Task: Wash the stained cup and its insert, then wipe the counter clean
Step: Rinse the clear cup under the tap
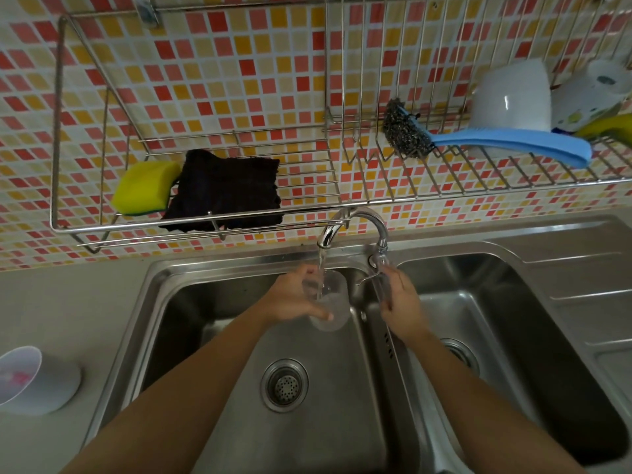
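Note:
My left hand [290, 297] holds a clear plastic insert [337, 307] upright over the left sink basin [212, 340]. Water runs from the faucet spout [337, 225] straight into it. My right hand [402, 301] is wrapped around the faucet's lever handle [376, 265], between the two basins. A white cup [32, 379] with pink marks inside lies tilted on the grey counter [68, 302] at the far left, away from both hands.
A wall rack holds a yellow sponge [143, 188] and a black cloth [225, 189] above the sink. To the right, a steel scrubber on a blue handle [513, 140] and white dishes [513, 97] sit in the dish rack. The right basin [513, 319] adjoins a drainboard.

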Demonstrator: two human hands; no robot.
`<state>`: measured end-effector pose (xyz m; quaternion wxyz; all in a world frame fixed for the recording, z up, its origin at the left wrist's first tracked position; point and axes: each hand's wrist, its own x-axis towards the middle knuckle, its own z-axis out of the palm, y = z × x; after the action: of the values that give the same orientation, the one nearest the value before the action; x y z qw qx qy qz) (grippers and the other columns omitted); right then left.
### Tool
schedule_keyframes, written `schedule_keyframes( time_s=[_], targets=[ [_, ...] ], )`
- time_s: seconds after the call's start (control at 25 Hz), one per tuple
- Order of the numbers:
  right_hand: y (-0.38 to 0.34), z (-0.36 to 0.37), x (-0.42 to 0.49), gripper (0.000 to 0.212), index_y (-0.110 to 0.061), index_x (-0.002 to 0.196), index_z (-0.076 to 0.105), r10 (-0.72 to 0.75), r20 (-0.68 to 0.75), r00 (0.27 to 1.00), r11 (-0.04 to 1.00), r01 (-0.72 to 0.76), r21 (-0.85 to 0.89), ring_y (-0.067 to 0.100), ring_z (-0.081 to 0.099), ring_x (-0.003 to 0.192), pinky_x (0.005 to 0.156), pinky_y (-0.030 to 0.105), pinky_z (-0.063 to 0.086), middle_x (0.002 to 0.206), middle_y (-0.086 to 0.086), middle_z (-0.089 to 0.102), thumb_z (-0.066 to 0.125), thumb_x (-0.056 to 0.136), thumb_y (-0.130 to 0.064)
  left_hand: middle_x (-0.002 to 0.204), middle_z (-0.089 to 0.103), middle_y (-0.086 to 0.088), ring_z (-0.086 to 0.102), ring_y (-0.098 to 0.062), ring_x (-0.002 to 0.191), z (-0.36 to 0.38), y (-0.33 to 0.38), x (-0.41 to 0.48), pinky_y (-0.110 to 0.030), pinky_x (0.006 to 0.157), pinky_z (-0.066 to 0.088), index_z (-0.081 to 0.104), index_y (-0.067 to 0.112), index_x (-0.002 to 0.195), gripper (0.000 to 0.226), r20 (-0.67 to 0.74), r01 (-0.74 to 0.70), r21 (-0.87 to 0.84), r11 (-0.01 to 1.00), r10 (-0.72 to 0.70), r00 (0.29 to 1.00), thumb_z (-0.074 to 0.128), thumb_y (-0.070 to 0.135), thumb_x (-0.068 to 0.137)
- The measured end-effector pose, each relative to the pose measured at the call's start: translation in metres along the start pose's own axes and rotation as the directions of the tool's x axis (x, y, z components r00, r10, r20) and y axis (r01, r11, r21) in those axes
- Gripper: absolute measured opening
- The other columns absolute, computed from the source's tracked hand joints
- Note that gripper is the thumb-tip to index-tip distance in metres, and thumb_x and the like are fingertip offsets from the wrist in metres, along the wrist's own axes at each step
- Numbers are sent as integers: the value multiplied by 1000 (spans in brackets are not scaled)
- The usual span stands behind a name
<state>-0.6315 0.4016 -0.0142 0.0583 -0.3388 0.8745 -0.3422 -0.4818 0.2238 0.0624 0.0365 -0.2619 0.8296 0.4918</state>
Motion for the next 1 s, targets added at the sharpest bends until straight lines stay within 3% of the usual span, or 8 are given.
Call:
schedule_keyframes(
  time_s=[0.16, 0.28, 0.4, 0.52, 0.6, 0.72, 0.88, 1.0],
  targets=[
    [-9, -1, 27, 58, -16, 131, 48, -208, 271, 940, 935, 273, -227, 24, 34, 136, 115, 36, 28, 142, 7, 43, 54, 79, 9, 122, 54, 7, 52, -14, 111, -1, 0, -3, -28, 87, 46, 48, 26, 125, 82, -25, -3, -1, 1000, 3, 1000, 89, 23, 54],
    [-11, -2, 38, 56, -18, 131, 47, -154, 394, 906, 873, 311, -375, 25, 30, 137, 113, 36, 29, 145, 8, 39, 61, 80, 2, 122, 53, 7, 51, -12, 110, -1, 2, -4, -23, 81, 42, 48, 23, 126, 81, -12, -15, 5, 1000, 15, 1000, 88, 20, 56],
    [-24, 4, 39, 47, -12, 126, 47, -69, 414, 908, 862, 263, -434, 26, 32, 135, 110, 35, 29, 141, 11, 40, 63, 83, -8, 123, 53, 6, 51, -15, 112, 1, 3, -6, -28, 85, 46, 48, 24, 125, 81, -17, -19, -9, 1000, 19, 1000, 88, 22, 55],
    [-33, 8, 43, 31, -4, 120, 47, 10, 255, 967, 947, 72, -312, 30, 40, 124, 104, 39, 35, 131, 19, 46, 49, 94, -21, 124, 52, 8, 50, -13, 112, 5, 7, -10, -27, 87, 44, 46, 25, 125, 78, -10, -38, -38, 999, 38, 999, 86, 19, 58],
    [-32, 5, 44, 28, -1, 112, 48, 126, 118, 985, 986, -110, -128, 33, 52, 106, 88, 41, 44, 116, 22, 55, 35, 100, -23, 126, 51, 9, 50, -13, 113, 4, 6, -10, -32, 91, 46, 44, 28, 126, 79, 3, -38, -74, 997, 38, 999, 86, 19, 59],
    [-28, -3, 43, 32, 4, 105, 50, 286, -7, 958, 939, -279, 201, 36, 58, 92, 71, 30, 37, 100, 23, 61, 30, 101, -20, 124, 54, 4, 55, -17, 110, 6, 3, -10, -42, 93, 51, 45, 31, 124, 79, -1, -25, -203, 979, 25, 1000, 85, 13, 58],
    [-37, -6, 32, 30, 8, 107, 52, 354, -128, 926, 869, -276, 410, 28, 51, 91, 71, 20, 31, 108, 26, 56, 33, 100, -14, 118, 55, 4, 56, -19, 106, 16, -5, -11, -49, 92, 51, 49, 35, 115, 76, -63, -23, -402, 916, -2, 998, 84, 8, 53],
    [-30, 13, -8, 36, 7, 128, 43, 289, -181, 940, 942, -246, 229, 33, 46, 119, 96, 24, 33, 130, 26, 46, 36, 99, -15, 118, 55, 3, 56, -21, 108, 24, -25, -16, -45, 91, 52, 50, 42, 107, 76, -117, -13, -348, 938, -29, 993, 85, 20, 43]
  ],
)
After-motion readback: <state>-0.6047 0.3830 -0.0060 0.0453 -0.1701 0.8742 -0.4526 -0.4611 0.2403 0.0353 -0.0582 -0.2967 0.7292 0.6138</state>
